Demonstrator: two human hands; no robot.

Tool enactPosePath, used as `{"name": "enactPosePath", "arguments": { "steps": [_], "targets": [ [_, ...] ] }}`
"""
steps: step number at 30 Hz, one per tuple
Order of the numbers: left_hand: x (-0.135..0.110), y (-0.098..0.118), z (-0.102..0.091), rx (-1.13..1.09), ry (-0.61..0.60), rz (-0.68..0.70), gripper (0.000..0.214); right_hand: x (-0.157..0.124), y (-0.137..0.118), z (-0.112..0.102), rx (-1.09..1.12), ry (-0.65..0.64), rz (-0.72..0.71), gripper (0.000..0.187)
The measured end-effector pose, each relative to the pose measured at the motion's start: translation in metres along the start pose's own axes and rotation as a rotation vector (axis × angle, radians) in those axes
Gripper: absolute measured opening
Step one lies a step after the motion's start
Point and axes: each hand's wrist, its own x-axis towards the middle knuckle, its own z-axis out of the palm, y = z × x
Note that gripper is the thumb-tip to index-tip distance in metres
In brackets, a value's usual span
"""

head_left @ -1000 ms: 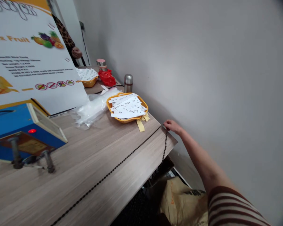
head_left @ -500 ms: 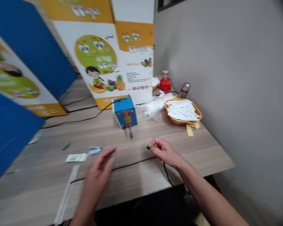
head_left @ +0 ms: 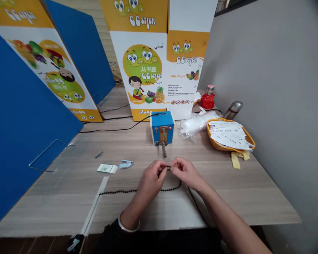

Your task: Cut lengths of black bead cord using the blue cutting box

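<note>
A dark string of beads (head_left: 118, 192) runs across the table beneath my hands, and part of it drops over the front edge on the right. My left hand (head_left: 154, 176) pinches the beads from the left. Close against it, my right hand (head_left: 186, 172) pinches the same strand between thumb and forefinger. A short piece of dark beading shows between the fingertips; its end is too small to make out. Just beyond my hands stands a small blue machine (head_left: 162, 123) with a red light and metal arms pointing at me.
A yellow basket (head_left: 213, 141) of printed paper strips is on the right, by a clear plastic bag (head_left: 192, 127) and a steel flask (head_left: 233, 110). At left lie a light-blue stapler (head_left: 125, 164), a staple box (head_left: 107, 168) and a white strip (head_left: 95, 208). Printed cartons (head_left: 143, 53) stand behind.
My left hand has come in from the left and now meets my right hand at the beads, its fingers closed. The view has turned left, and the picture is sharper.
</note>
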Motion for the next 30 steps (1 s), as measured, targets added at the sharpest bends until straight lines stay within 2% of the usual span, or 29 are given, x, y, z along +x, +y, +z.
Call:
{"name": "enactPosePath", "arguments": {
  "steps": [5, 14, 24, 30],
  "targets": [
    [0.018, -0.009, 0.009, 0.183, 0.022, 0.073, 0.011, 0.021, 0.019, -0.003, -0.041, 0.048, -0.031, 0.021],
    [0.050, -0.047, 0.028, 0.294, 0.098, -0.033, 0.008, 0.070, 0.054, -0.002, -0.237, 0.190, -0.110, 0.014],
    [0.058, -0.054, 0.033, 0.317, 0.100, -0.078, 0.004, 0.080, 0.059, -0.002, -0.311, 0.239, -0.175, 0.011],
    [0.064, -0.060, 0.034, 0.336, 0.100, -0.106, 0.008, 0.085, 0.062, -0.004, -0.425, 0.237, -0.127, 0.009]
  ]
}}
